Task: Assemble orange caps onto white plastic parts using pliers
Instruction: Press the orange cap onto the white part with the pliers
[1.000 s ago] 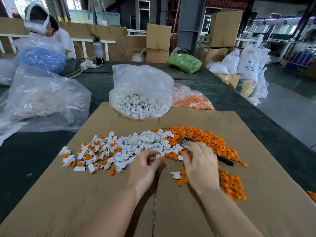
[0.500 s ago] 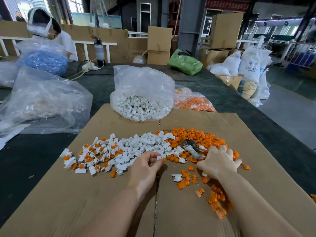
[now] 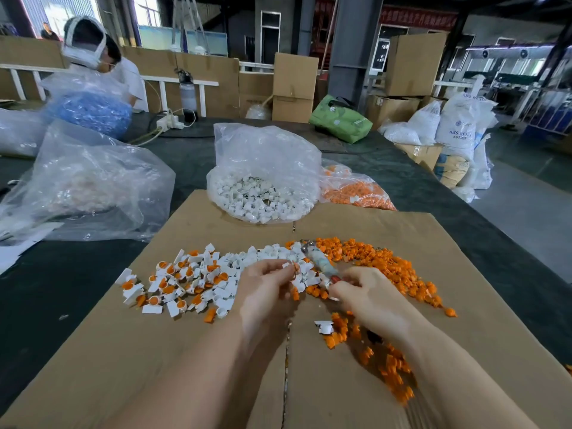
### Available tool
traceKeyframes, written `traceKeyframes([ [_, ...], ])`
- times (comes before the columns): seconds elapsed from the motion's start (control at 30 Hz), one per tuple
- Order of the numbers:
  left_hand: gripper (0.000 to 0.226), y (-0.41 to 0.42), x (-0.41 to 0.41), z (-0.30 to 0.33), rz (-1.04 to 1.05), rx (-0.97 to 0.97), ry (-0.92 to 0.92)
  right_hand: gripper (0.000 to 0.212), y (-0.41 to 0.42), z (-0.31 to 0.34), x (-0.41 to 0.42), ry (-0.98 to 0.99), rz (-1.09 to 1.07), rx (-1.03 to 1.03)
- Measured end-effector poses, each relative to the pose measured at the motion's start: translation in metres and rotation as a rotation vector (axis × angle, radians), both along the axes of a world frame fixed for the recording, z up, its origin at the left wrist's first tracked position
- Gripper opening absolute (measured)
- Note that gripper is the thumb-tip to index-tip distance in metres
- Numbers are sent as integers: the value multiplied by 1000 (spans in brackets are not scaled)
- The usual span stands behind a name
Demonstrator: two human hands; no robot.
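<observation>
From the head camera, the left hand sits just left of the picture's centre, its fingers curled and pinching a small white plastic part at the fingertips, with what looks like a bit of orange beside it. The right hand, at about 3 o'clock from the left one, is wrapped round the handles of the pliers, whose worn metal head points up toward 11 o'clock, over the seam where the white and orange heaps meet; motion blur hides how the jaws stand. Both hands work above a flattened cardboard sheet laid on the dark table. At 9 o'clock from the left hand spreads the pile of white parts, many at its left end already carrying orange caps. At 3 o'clock and down toward 5 o'clock from the right hand runs the loose pile of orange caps, partly hidden under the right forearm. One lone white part lies between the two wrists. At 12 o'clock, on the far edge of the cardboard, stands a clear bag of white parts, and touching it at its 3 o'clock a bag of orange caps. A large crumpled clear bag lies at 10 o'clock. Another person sits at the far left corner behind a bag of blue pieces.
</observation>
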State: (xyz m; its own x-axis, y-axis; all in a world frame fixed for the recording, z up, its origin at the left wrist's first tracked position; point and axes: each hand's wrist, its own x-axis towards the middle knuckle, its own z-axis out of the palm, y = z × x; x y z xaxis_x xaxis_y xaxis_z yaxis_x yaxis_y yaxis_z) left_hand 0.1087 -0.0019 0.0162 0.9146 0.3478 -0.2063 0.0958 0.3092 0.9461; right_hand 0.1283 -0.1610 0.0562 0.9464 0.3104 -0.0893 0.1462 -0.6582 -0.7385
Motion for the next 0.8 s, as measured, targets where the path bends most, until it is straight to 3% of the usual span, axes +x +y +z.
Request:
traceKeyframes([
  [0.1,4,-1,1,13,47,-81,24,16,3,6,-7,300,39,199],
  [0.27,8,8,5,16,69,-6,83,11,5,8,-6,507,56,290],
  [0.5,8,12,6,12,83,-20,105,5,8,8,-11,543,96,229],
  [0.8,9,11,9,6,83,37,94,9,17,8,-17,357,112,51],
])
